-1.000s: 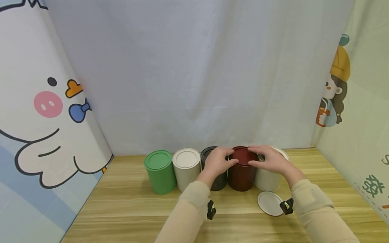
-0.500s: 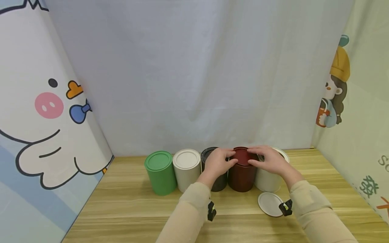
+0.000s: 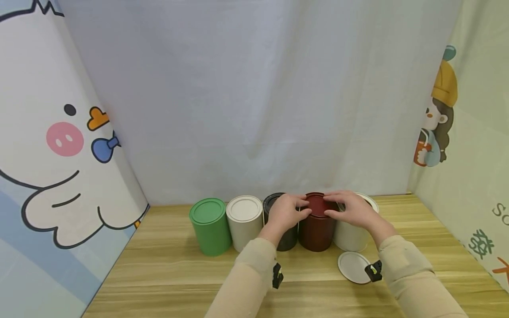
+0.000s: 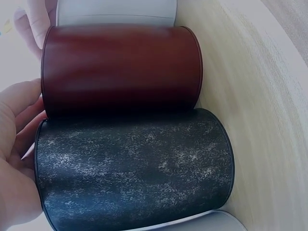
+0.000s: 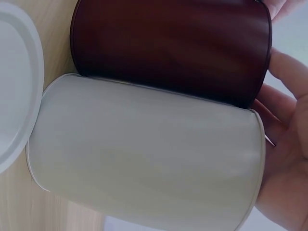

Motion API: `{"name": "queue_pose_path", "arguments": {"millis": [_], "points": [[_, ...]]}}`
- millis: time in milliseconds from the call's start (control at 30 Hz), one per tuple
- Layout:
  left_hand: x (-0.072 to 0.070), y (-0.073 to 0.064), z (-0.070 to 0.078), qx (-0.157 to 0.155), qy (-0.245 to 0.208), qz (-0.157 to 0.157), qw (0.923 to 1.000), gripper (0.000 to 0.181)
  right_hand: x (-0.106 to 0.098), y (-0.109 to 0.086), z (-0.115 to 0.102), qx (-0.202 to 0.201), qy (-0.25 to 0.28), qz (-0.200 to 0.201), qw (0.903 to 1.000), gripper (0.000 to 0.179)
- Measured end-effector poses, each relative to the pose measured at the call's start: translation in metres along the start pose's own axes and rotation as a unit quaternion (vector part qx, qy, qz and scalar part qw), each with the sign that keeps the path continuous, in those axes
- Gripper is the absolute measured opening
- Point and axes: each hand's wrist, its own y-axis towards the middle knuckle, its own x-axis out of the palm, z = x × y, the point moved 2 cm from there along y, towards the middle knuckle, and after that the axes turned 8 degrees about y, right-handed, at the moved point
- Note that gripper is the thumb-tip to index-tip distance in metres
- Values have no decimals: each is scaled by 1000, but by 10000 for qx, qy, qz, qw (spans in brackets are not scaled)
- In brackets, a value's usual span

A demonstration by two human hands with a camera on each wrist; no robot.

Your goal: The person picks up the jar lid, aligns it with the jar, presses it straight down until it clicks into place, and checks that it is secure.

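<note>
A dark red can (image 3: 317, 232) with its dark red lid (image 3: 318, 205) on top stands between my two hands. My left hand (image 3: 285, 214) touches the left side of the lid's rim, thumb in front and fingers behind. On the opposite side, my right hand (image 3: 354, 210) rests its thumb and fingertips at the rim. The left hand passes over a speckled black can (image 4: 134, 168), hiding part of its top. Under the right hand is a white can (image 5: 149, 149), its top partly hidden and apparently uncovered.
A lidded white can (image 3: 244, 225) and a lidded green can (image 3: 210, 227) continue the row at left. One loose white lid (image 3: 353, 267) lies on the wooden table (image 3: 167, 274) before the right white can. A grey curtain (image 3: 238, 97) hangs close behind.
Both hands stay at the red can's lid, with hardly any movement. The head view has shifted very slightly. The cans and the loose lid keep their places.
</note>
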Motion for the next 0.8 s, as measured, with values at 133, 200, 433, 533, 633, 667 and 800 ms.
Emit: {"name": "queue_pose_path", "arguments": {"millis": [133,200,433,533,633,667,800], "points": [[0,0,1,1,23,-52,10000,31,0,0,1,74,37,-23,10000,42],[-1,0,1,2,49,-68,10000,30,0,0,1,101,47,-26,9999,42],[-2,0,3,44,283,-64,9996,30,-1,0,0,113,23,-45,9999,43],[-2,0,4,73,400,-73,9991,30,-1,0,-1,92,-12,-59,9999,43],[-2,1,4,86,463,-70,9989,29,-1,0,-2,80,-71,-68,9999,43],[-2,1,4,84,465,-66,9989,29,-1,0,-2,70,-94,-72,9999,43],[-1,1,3,84,482,-58,9988,29,0,2,-1,56,-163,-82,9998,43]]}}
